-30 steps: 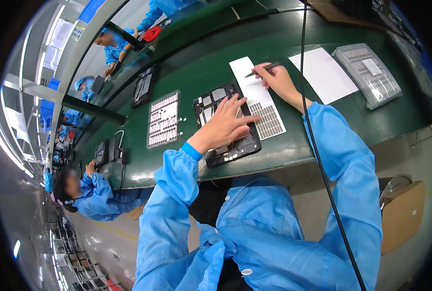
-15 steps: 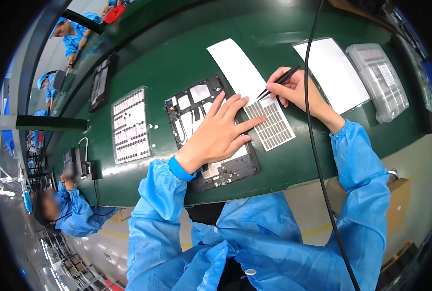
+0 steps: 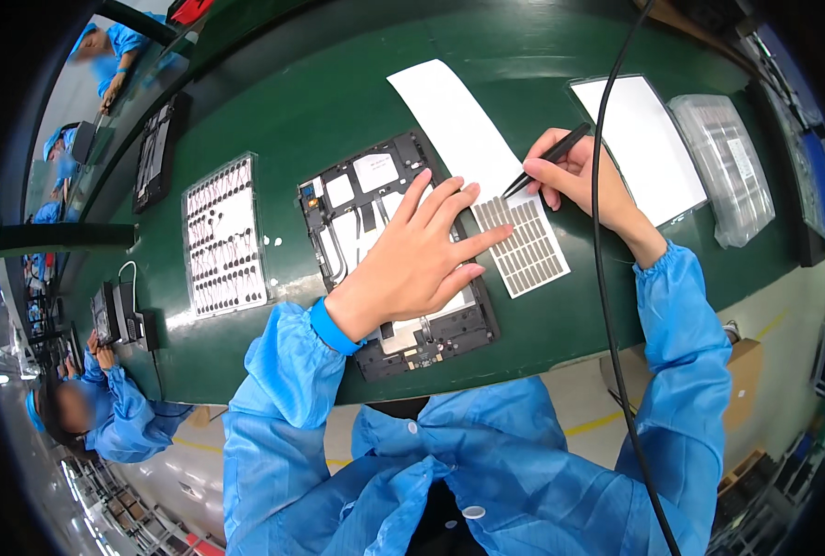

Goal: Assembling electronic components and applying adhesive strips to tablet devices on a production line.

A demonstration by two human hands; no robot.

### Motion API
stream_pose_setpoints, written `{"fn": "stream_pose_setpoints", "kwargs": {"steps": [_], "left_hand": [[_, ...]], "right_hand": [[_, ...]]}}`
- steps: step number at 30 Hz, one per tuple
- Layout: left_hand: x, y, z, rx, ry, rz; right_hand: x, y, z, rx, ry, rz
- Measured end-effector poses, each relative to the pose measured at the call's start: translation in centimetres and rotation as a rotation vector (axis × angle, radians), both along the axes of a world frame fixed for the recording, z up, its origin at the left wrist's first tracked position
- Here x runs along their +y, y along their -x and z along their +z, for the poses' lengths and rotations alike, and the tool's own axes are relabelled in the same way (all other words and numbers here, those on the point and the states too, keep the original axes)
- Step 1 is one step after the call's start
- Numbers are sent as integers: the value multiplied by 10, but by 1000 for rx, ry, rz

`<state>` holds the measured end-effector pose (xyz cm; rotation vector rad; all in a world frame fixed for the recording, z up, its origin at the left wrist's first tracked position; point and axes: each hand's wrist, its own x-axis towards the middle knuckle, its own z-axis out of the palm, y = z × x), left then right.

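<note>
While resting the left hand [image 3: 411, 255], spread wide and gripping nothing, across the opened black device [image 3: 349, 222] on the green bench [image 3: 542, 324], pinched black tweezers [image 3: 561, 152] in the curled right hand [image 3: 587, 183], with tips at the white label sheet [image 3: 485, 167] just right of that device.

The tweezers [image 3: 568, 144] in the right hand [image 3: 587, 185] are black; between the hands, the sheet [image 3: 454, 120] is white with rows of grey rectangles. Under the left hand [image 3: 408, 255], the device [image 3: 368, 219] is black with whitish panels.
</note>
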<state>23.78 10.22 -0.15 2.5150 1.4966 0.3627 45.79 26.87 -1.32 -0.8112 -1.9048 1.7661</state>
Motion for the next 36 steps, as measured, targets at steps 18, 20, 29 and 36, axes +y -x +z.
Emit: {"fn": "stream_pose_setpoints", "kwargs": {"steps": [18,20,29,36], "left_hand": [[-8,10,0,-95,-94,-7],[-11,27,16,-188,-163,48],[-44,115,3,-400,-85,495],[-70,123,0,-500,10,414]], "right_hand": [[10,1,-9,119,-21,-257],[12,-1,-15,231,23,-282],[-18,101,19,140,-50,-30],[-60,160,10,44,39,75]]}}
